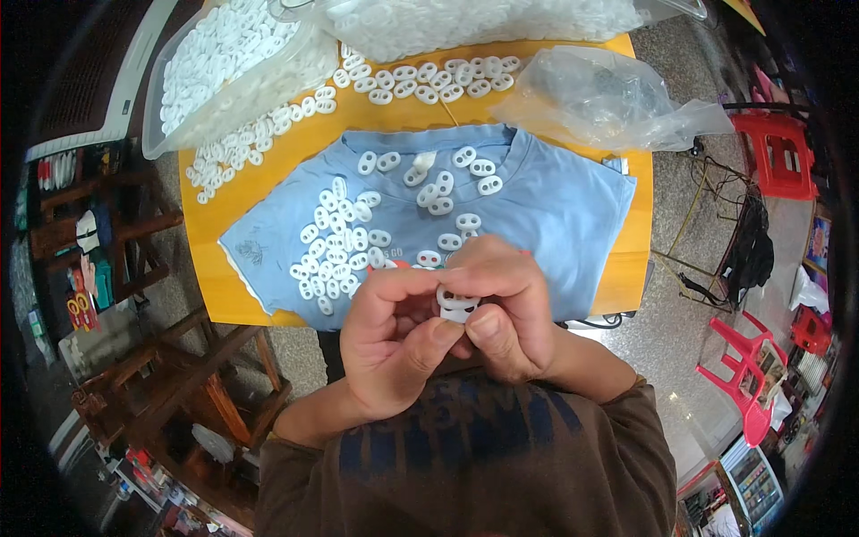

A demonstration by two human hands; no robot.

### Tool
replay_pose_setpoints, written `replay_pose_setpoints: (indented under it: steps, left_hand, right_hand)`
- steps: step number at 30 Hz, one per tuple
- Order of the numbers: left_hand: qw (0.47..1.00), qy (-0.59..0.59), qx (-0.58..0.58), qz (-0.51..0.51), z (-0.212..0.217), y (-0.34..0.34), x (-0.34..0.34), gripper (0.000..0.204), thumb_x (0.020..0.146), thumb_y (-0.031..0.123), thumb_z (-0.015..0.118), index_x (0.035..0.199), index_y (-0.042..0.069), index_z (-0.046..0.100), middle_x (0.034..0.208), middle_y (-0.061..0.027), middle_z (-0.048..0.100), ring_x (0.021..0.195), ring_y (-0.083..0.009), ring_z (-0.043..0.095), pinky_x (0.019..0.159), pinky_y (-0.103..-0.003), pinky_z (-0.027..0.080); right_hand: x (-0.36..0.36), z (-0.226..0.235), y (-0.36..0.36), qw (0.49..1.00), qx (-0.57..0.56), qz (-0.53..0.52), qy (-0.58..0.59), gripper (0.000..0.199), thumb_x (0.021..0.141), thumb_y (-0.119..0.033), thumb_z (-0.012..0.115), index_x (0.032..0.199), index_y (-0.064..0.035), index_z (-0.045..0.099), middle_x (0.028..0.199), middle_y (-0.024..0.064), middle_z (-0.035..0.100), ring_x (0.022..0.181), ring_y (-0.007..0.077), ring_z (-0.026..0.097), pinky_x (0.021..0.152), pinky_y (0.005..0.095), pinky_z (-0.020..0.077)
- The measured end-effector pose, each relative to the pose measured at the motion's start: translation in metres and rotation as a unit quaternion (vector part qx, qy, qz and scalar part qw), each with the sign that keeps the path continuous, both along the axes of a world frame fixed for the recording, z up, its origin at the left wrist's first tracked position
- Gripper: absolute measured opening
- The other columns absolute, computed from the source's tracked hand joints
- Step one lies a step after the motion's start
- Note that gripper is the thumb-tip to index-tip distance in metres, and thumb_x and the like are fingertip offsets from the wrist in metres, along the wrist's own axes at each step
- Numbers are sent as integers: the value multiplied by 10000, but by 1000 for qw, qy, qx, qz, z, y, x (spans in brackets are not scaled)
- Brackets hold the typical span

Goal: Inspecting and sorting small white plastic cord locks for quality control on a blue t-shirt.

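Observation:
My left hand [394, 336] and my right hand [506, 309] meet in front of my chest, fingers closed around a small white plastic two-hole piece [457, 305]. Just beyond them a light blue T-shirt [546, 210] lies spread on a yellow table [295, 152]. Several loose white plastic pieces [335, 246] are scattered over the shirt, most at its left half.
A clear bin of white pieces [228, 58] stands at the table's far left and a clear bag of them [465, 22] at the far edge. A crumpled clear plastic bag [608, 98] lies far right. A wooden chair [188, 376] is at left, red plastic chairs [756, 385] at right.

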State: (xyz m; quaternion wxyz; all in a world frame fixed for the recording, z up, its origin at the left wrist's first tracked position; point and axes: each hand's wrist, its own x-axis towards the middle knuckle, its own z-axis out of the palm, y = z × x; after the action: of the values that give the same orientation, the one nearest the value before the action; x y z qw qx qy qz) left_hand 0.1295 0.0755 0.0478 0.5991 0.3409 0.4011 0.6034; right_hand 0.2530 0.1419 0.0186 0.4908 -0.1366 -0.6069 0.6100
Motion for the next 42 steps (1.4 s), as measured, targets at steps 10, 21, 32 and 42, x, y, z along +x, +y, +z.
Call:
replay_pose_setpoints:
  steps: [10, 21, 32, 42]
  left_hand:
    - [999, 34, 16, 3, -5, -3, -2, 323, 871, -2, 519, 1175, 10, 411, 936, -112, 569, 694, -103, 567, 608, -217, 479]
    - [997, 71, 38, 16, -9, 0, -4, 289, 875, -7, 500, 1149, 18, 409, 946, -120, 561, 673, -101, 559, 591, -213, 472]
    - [999, 36, 18, 37, -6, 3, -9, 272, 869, -21, 502, 1132, 5, 439, 917, -93, 540, 697, -104, 554, 614, -220, 477]
    - [998, 1, -10, 61, -15, -7, -14, 202, 883, 82, 543, 1066, 13, 489, 855, -24, 556, 679, -42, 545, 589, -182, 452]
  right_hand:
    - [-8, -5, -2, 999, 4, -36, 7, 231, 896, -158, 481, 1073, -15, 440, 801, 96, 510, 653, 228, 458, 597, 351, 371]
    - [-13, -11, 2, 999, 24, -19, 22, 200, 892, -145, 476, 1048, -21, 464, 791, 106, 536, 636, 236, 468, 577, 367, 373]
    - [-15, -14, 6, 999, 39, -21, 1, 284, 891, -183, 498, 1119, -20, 447, 892, 116, 560, 675, 246, 495, 618, 353, 389]
    - [-21, -11, -11, 997, 22, -44, -64, 234, 924, -172, 433, 1110, -30, 441, 911, 126, 507, 721, 173, 480, 646, 298, 393]
